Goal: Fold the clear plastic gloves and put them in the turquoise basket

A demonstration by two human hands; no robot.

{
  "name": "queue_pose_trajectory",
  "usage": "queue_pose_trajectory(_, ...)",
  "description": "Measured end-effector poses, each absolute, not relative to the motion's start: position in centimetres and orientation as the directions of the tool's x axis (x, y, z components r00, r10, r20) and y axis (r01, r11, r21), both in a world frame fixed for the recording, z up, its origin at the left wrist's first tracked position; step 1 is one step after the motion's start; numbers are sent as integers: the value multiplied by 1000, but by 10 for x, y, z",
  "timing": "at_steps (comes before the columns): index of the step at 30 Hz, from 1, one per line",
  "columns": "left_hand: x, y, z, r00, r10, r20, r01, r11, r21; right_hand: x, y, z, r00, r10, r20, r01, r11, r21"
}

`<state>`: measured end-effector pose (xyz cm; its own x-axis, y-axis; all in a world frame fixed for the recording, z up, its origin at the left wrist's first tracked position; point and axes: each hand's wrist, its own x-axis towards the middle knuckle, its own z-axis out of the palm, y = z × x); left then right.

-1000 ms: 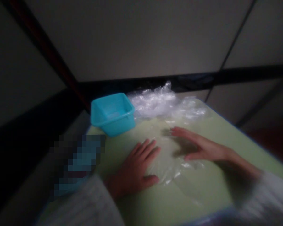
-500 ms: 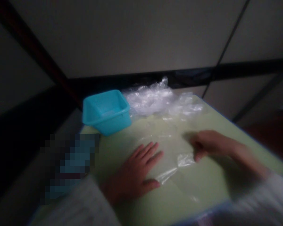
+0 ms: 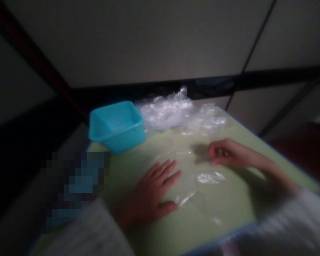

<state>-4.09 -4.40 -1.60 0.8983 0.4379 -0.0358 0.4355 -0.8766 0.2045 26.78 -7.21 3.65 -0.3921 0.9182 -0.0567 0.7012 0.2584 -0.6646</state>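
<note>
My left hand (image 3: 157, 188) lies flat with its fingers spread on a clear plastic bag (image 3: 185, 179) on the pale green tabletop. A shiny folded part of the bag catches the light to the right of my fingers. Over the right part of the table, my right hand (image 3: 225, 153) is raised, its shadow falling beside it. Its fingers curl in toward the thumb. Whatever may be between them is too small and blurred to make out. That hand is apart from the shiny fold below it.
A turquoise plastic basket (image 3: 117, 137) stands at the table's back left corner. Beside it, along the back, lies a crumpled heap of clear plastic bags (image 3: 173, 112). A pale panelled surface (image 3: 154, 42) rises behind the table (image 3: 160, 234). A pixelated patch covers something at the left.
My right hand has risen off the shiny fold of the bag and moved slightly back and left. The fold now lies loose. My left hand stays flat on the bag.
</note>
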Motion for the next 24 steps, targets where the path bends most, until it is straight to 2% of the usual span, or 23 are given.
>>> queue_pose_trajectory(2,-41,-44,-16,898,439,-30,435,-876,210,261,-71,35,-442,895,-63,623,256,-739)
queue_pose_trajectory(4,-41,-44,-16,901,433,-16,426,-878,218,255,-70,31,-475,869,-139,594,200,-779)
queue_pose_trajectory(7,-41,-44,-16,907,422,4,410,-884,225,253,-71,25,-490,842,-226,574,116,-811)
queue_pose_trajectory(12,-41,-44,-16,902,432,-11,424,-879,219,257,-70,18,-505,812,-293,505,3,-863)
queue_pose_trajectory(16,-40,-44,-15,902,430,-21,424,-879,218,262,-71,20,-517,772,-370,486,-91,-869)
queue_pose_trajectory(20,-41,-44,-16,905,425,-2,415,-883,221,273,-72,22,-498,737,-458,557,-133,-820)
queue_pose_trajectory(22,-41,-44,-16,905,425,-1,414,-883,222,273,-71,25,-460,799,-388,586,-55,-808)
queue_pose_trajectory(24,-41,-44,-17,906,424,-3,414,-883,219,265,-72,27,-393,908,-149,598,129,-791)
